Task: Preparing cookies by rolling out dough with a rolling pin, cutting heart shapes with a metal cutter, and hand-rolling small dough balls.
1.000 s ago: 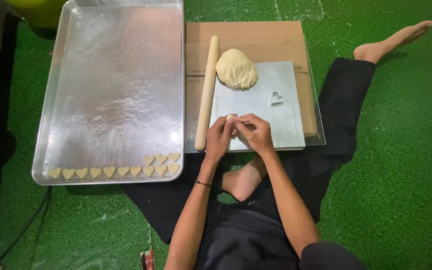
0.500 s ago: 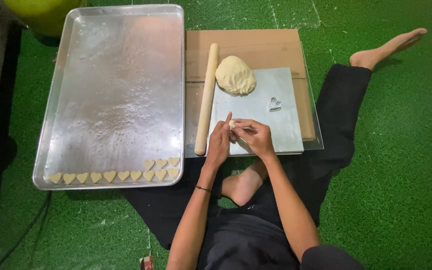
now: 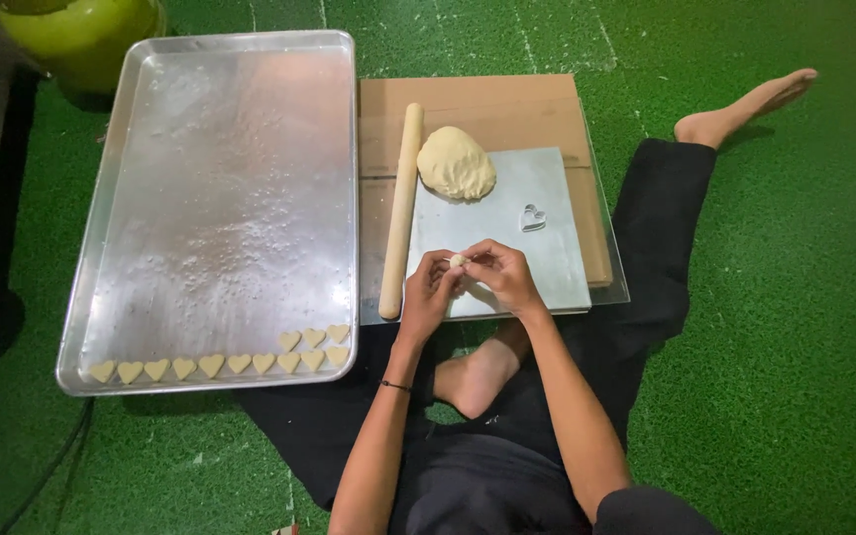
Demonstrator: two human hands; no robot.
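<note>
Green matted floor (image 3: 804, 327); a person sits on it before a grey board (image 3: 547, 267) laid on cardboard (image 3: 507, 104). Both hands meet at the board's 7 o'clock edge: left hand (image 3: 428, 295) and right hand (image 3: 503, 277) pinch a small dough bit (image 3: 458, 261) between fingertips. Dough mound (image 3: 456, 163) at 12 o'clock, cutter (image 3: 532, 218) at 2, rolling pin (image 3: 401, 208) at 10, tray (image 3: 220, 178) at 9.

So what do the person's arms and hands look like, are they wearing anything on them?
Both arms are bare, with no sleeves and no gloves. The left hand has a thin dark band around its wrist. The right hand and its wrist wear nothing that I can see. No rings show.
</note>
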